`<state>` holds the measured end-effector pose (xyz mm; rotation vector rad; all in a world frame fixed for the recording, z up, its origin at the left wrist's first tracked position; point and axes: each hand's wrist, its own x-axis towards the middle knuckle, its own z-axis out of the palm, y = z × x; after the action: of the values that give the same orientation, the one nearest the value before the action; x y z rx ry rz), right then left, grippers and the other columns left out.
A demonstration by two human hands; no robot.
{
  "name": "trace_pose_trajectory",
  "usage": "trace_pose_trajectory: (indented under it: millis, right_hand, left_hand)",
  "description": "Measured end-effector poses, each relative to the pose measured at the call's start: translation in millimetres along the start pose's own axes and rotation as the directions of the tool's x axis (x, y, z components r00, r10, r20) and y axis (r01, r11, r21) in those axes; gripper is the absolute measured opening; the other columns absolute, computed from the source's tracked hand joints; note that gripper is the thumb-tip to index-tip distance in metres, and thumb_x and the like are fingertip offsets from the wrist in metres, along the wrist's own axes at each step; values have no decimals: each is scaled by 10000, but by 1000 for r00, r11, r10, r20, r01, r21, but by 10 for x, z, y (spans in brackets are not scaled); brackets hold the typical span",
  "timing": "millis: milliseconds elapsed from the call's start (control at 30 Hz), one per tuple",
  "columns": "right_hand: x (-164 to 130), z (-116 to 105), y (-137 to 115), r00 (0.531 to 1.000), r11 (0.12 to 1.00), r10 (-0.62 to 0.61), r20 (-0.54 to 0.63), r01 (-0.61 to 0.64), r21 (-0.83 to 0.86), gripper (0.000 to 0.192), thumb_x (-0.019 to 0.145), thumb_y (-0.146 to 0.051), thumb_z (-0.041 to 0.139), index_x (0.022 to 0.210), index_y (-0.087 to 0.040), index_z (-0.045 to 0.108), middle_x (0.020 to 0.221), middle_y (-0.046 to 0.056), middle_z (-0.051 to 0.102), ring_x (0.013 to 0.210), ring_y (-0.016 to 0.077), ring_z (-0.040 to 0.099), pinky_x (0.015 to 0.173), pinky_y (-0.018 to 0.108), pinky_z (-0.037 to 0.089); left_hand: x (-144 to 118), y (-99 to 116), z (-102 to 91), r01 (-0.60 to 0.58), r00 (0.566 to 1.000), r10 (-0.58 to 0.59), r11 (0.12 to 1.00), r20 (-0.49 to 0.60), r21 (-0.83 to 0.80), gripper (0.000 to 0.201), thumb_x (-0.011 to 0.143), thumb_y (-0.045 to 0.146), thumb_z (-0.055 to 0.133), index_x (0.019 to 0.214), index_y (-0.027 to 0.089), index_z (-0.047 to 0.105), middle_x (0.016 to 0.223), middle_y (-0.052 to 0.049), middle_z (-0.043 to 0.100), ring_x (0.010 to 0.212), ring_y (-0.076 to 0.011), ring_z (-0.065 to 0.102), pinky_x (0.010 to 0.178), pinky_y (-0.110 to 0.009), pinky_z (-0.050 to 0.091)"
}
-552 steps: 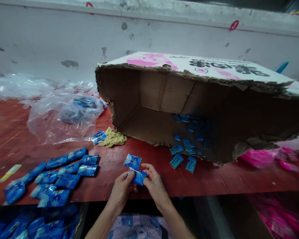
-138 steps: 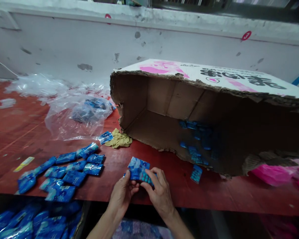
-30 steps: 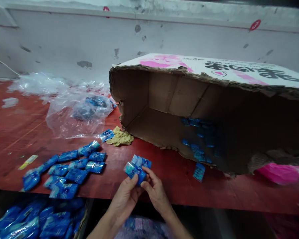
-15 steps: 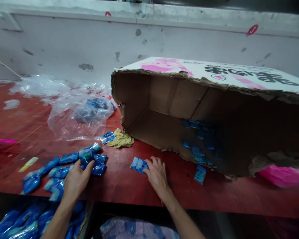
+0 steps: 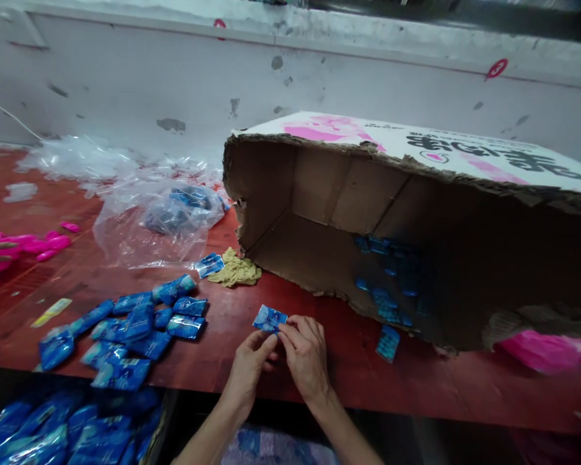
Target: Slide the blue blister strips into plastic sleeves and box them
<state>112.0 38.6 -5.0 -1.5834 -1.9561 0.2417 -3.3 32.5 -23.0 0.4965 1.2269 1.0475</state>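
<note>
A small flat blue packet (image 5: 270, 318) with a pale pattern is at the middle of the red table. My right hand (image 5: 306, 352) has its thumb and fingers closed on the packet's near right corner. Beside it, my left hand (image 5: 252, 363) is curled, thumb and forefinger pinched at the packet's lower edge. To the left lies a loose heap of shiny blue packets (image 5: 139, 321). A single blue packet (image 5: 209, 265) rests against a crumpled yellow cloth (image 5: 236, 268) farther back.
A torn cardboard box (image 5: 314, 248) lies on its side at right, blue packets (image 5: 390, 303) inside and another packet (image 5: 388, 343) before its opening. Clear plastic bags (image 5: 126, 226) and pink pieces (image 5: 39, 244) are at left. Below the table edge are more blue packs (image 5: 53, 426).
My left hand has left the heap, letting go of a packet there, and moved right to the single packet. My right hand stays at that packet, its fingers now drawn together.
</note>
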Motion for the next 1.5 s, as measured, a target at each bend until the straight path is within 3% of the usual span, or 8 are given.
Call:
trace_pose_trajectory:
  millis: [267,400,500,567,867,1067,1300,1500]
  right_hand:
    - [-85,18,-20,994,893,110,9,-103,439,177,805,-143,540,895,-232,664,980,45,583,933,173,523,815,279,418]
    - [-61,70,35,930,614,316,187,-351,707,333,746,-230,594,1079,-216,585,1022,44,610,911,176,567,778,271,447]
    - [-53,129,49,863,370,338,375,-488,790,175,737,-307,586,822,-159,624,737,10,638,662,142,567,622,241,445]
    - [-61,159,47,837,311,369,404,-521,795,187,721,-334,594,704,-148,595,632,-8,600,564,119,516,548,224,410]
    - [-148,135,-15,884,602,362,296,-464,650,195,786,-329,503,692,-166,556,669,-3,563,621,128,495,612,233,404]
    - [-212,195,-144,857,522,426,290,-494,695,259,834,-412,407,749,-181,489,652,-16,526,578,121,504,523,213,414]
    - [-211,198,-103,825,370,470,315,-508,778,173,793,-341,463,757,-175,496,689,-20,536,610,109,501,554,198,419]
    - [-173,163,-82,824,536,530,198,-507,675,150,805,-262,436,706,-181,514,641,-15,550,600,115,497,540,195,391]
  left_hand:
    - [-58,44,-34,-9,1000,13,990,25,-139,337,608,344,720,837,132,593,653,-6,619,527,-93,553,464,-184,413]
    - [-97,79,-3,-44,999,48,985,22,-166,336,624,367,703,828,135,573,640,-8,617,509,-101,545,446,-194,407]
    - [-107,87,20,-64,997,70,987,31,-149,340,612,352,716,826,137,563,636,-6,610,516,-101,542,437,-185,390]
    - [-99,76,19,-73,995,81,988,54,-139,339,601,334,727,828,141,566,628,0,605,521,-100,537,442,-183,383]
    - [-50,-24,25,-117,991,115,993,-75,-32,291,566,349,739,671,105,619,534,8,577,456,-80,475,431,-189,371]
    - [-63,-51,140,-29,999,21,984,-45,-178,357,511,393,755,656,115,586,488,16,573,376,-84,458,381,-208,384]
    - [-80,-43,121,-106,989,109,994,-96,27,361,519,389,746,735,126,626,583,8,629,478,-121,542,470,-225,445]
    - [-5,-108,112,-103,977,144,965,-160,240,369,535,437,716,732,132,648,570,-10,635,532,-177,580,500,-254,455]
